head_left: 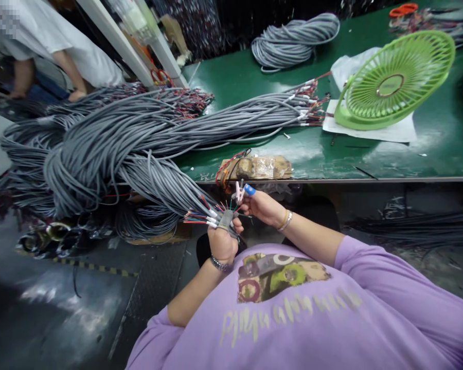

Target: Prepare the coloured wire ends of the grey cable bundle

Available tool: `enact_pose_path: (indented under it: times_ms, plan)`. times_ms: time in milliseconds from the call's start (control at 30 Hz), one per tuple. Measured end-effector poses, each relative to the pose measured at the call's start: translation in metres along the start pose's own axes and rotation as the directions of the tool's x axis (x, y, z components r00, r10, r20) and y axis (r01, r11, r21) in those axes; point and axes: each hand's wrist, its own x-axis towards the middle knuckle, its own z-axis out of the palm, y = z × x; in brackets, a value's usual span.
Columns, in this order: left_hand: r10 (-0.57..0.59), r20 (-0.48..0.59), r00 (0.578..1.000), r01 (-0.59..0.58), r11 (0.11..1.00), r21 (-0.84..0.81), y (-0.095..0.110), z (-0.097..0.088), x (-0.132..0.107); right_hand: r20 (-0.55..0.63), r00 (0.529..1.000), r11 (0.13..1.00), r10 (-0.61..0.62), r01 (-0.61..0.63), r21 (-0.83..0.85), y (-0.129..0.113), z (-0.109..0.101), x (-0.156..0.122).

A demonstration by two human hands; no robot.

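Note:
My left hand [223, 244] is closed around the stripped ends of several grey cables, whose thin coloured wires [196, 218] fan out past white sleeves. Grey wrapping [226, 220] covers part of that hand's thumb area. Opposite it, my right hand [265, 208] pinches close to the wire tips, with blue tape [249, 189] on its thumb. A small pale pink clip-like piece [239, 193] shows at these fingertips; exactly what the fingers grip is too small to tell. The held cables run up left into a large grey cable bundle [88, 144].
A green table [316, 159] carries a coiled grey cable [295, 41], a green fan [393, 82] on paper, and a wooden block [266, 167] at its front edge. Orange-handled scissors [403, 10] lie at the back right. Another person [69, 51] leans over cables at the upper left.

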Motion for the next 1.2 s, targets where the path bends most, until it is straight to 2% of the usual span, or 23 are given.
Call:
enact_pose_path:
  times_ms: [67,167,300,400,533,633,700,833,1000,1100,1200]
  plan:
    - [0.015,0.001,1.0,-0.015,1.0,0.005,-0.002,-0.001,0.001,0.037,0.999,0.994,0.016,-0.012,-0.104,0.002,-0.002,-0.008]
    - [0.032,0.01,0.999,-0.032,0.999,0.021,-0.006,-0.002,0.001,0.039,0.996,0.964,-0.076,0.084,-0.254,0.008,0.0,-0.021]
    - [0.054,0.044,0.998,-0.057,0.997,0.048,-0.015,-0.008,0.001,-0.008,0.984,0.945,-0.178,0.169,-0.279,0.017,0.008,-0.026]
    - [0.051,0.139,0.989,-0.065,0.993,0.098,-0.019,-0.016,0.0,0.004,0.986,0.943,-0.169,0.163,-0.289,0.016,0.012,-0.026]
    - [0.007,0.305,0.952,-0.086,0.965,0.249,-0.019,-0.03,0.001,0.102,0.99,0.924,-0.1,0.13,-0.359,0.007,0.013,-0.028]
    - [-0.027,0.358,0.933,-0.096,0.942,0.321,-0.016,-0.036,0.001,0.128,0.988,0.894,-0.087,0.134,-0.427,0.001,0.013,-0.029]
    - [-0.022,0.334,0.942,-0.086,0.949,0.304,-0.015,-0.035,0.001,0.105,0.991,0.883,-0.088,0.126,-0.452,0.0,0.013,-0.029]
    - [0.014,0.22,0.975,-0.055,0.982,0.18,-0.015,-0.026,-0.002,0.01,0.995,0.9,-0.103,0.098,-0.424,0.007,0.014,-0.027]
    - [0.05,0.173,0.984,-0.067,0.993,0.097,-0.015,-0.02,-0.002,-0.008,0.992,0.92,-0.125,0.113,-0.376,0.012,0.015,-0.027]
    - [0.033,0.151,0.988,-0.043,0.997,0.064,-0.012,-0.02,-0.002,0.017,0.996,0.943,-0.089,0.09,-0.322,0.009,0.008,-0.026]
    - [0.006,0.134,0.991,-0.012,0.999,0.045,-0.007,-0.019,-0.002,0.013,1.0,0.983,-0.012,0.015,-0.185,0.004,-0.007,-0.017]
